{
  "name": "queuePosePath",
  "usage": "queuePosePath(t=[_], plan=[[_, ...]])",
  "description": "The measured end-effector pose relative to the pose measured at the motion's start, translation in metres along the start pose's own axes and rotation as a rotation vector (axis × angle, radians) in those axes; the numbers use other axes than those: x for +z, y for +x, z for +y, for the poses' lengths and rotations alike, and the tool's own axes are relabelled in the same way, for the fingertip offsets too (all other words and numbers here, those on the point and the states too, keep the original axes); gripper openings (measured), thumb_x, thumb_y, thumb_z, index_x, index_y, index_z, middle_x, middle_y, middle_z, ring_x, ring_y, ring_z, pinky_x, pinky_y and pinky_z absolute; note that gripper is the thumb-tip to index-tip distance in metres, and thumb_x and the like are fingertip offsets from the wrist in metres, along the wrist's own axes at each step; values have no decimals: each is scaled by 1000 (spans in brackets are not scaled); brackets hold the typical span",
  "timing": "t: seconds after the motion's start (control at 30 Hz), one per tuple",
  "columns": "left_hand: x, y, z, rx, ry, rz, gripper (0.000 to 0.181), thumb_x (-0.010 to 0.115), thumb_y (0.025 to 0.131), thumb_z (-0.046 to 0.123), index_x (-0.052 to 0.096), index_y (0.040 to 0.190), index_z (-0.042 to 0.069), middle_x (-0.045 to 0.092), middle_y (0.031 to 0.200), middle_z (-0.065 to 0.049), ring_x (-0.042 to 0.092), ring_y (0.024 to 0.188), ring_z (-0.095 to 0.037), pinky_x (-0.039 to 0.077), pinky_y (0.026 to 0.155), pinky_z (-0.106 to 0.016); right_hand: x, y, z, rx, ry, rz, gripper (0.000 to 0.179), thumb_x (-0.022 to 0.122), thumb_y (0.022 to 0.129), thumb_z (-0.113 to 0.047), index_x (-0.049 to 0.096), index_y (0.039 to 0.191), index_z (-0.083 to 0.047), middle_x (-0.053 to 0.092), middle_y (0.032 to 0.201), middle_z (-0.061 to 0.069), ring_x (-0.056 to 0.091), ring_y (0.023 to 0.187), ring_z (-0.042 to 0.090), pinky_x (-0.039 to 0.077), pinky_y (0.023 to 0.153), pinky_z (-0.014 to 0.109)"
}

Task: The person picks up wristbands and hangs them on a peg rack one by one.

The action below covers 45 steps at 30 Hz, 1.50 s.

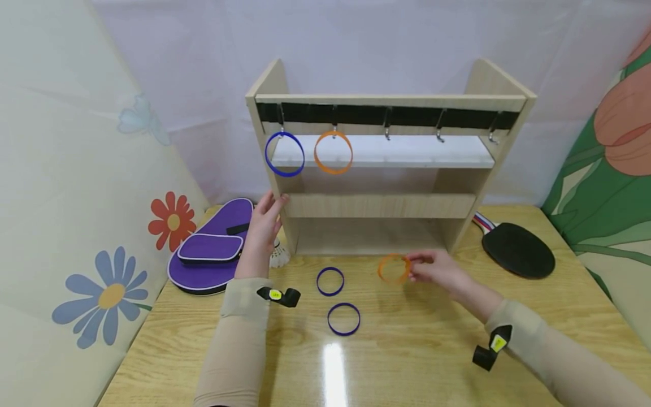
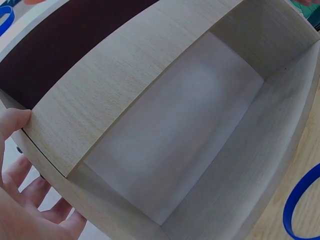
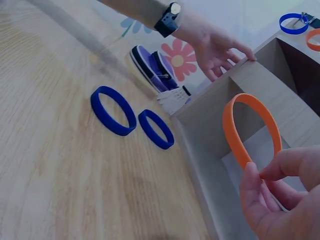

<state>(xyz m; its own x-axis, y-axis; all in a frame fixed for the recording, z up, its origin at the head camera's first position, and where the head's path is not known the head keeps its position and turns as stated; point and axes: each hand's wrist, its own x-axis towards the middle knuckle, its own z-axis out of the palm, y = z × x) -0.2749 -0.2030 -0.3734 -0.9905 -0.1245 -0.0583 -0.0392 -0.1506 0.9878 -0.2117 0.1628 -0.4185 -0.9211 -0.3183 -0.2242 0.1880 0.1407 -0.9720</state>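
Observation:
My right hand (image 1: 432, 268) pinches an orange wristband (image 3: 230, 125) by its edge between thumb and fingers, in front of the shelf's bottom opening. The left hand (image 1: 264, 223) grips the left side panel of a wooden shelf (image 1: 378, 205), its thumb at the front edge and its fingers along the outside. Two dark blue wristbands (image 1: 330, 281) lie on the table left of the held one. From the shelf's row of metal hooks (image 1: 388, 133) hang a blue wristband (image 1: 285, 174) at far left and another orange wristband (image 1: 334, 171) beside it; the three hooks further right are bare.
Left of the shelf lies a purple racket case (image 1: 211, 247), with a white shuttlecock (image 1: 278, 255) beside the shelf's base. A black table tennis paddle (image 1: 519, 250) rests on the wooden table (image 1: 407, 362) at right. Patterned cloth walls stand on both sides.

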Motion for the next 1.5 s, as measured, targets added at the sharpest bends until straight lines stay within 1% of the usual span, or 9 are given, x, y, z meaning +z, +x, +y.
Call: queuePosePath(t=[0.13,0.3,0.4,0.67,0.87,1.07,1.2,1.3,1.5], plan=[[1,1,0,13,-16,4,59,58,99,27,37,154,21,35,160,-6,31,147,-20,20,124,-44,-1,-1,-9,-30,25,2,42,51,93,8,43,131,23,64,92,2,65,75,5,58,72,20],[1,2,-1,13,-29,8,59,58,99,25,37,154,19,36,159,-7,33,146,-21,24,123,-42,-2,-2,-16,-45,63,12,41,51,93,10,42,131,22,63,91,1,66,75,6,59,73,20],[2,3,-1,10,-31,5,60,58,99,24,36,154,20,35,160,-7,33,146,-21,24,123,-41,-2,-3,-20,-62,87,14,37,51,92,10,45,127,20,62,89,1,66,75,7,59,73,21],[2,2,-1,4,-33,9,60,58,100,25,35,155,20,34,161,-6,33,146,-21,24,123,-41,-4,-7,-33,-102,182,23,21,51,92,12,54,111,4,63,88,2,66,75,8,59,73,21],[1,0,-1,5,-9,5,60,58,100,28,35,155,23,34,161,-6,33,146,-20,21,124,-42,-4,-8,-47,-139,276,25,20,50,93,13,57,104,-3,63,86,2,67,76,9,59,74,20],[1,0,0,3,-5,3,60,57,100,29,34,155,24,33,161,-5,32,146,-20,21,124,-42,-1,-8,-66,-164,365,26,24,49,93,13,61,97,-8,64,85,2,69,76,11,59,74,21],[0,0,0,8,-5,0,60,57,100,29,34,155,23,33,161,-5,32,146,-20,21,124,-42,2,-7,-77,-162,351,37,19,50,94,12,55,106,-2,64,87,1,69,78,10,59,77,20],[0,0,0,14,-12,-2,60,57,100,28,35,155,22,34,160,-6,33,146,-20,22,124,-42,4,-6,-84,-168,343,40,20,49,95,12,49,113,3,64,87,1,69,78,10,59,76,20],[1,1,0,13,-26,-3,59,57,100,26,36,155,21,35,160,-7,34,146,-21,23,124,-41,7,-8,-97,-189,356,29,21,51,95,11,49,115,5,67,88,2,70,78,12,59,75,21]])
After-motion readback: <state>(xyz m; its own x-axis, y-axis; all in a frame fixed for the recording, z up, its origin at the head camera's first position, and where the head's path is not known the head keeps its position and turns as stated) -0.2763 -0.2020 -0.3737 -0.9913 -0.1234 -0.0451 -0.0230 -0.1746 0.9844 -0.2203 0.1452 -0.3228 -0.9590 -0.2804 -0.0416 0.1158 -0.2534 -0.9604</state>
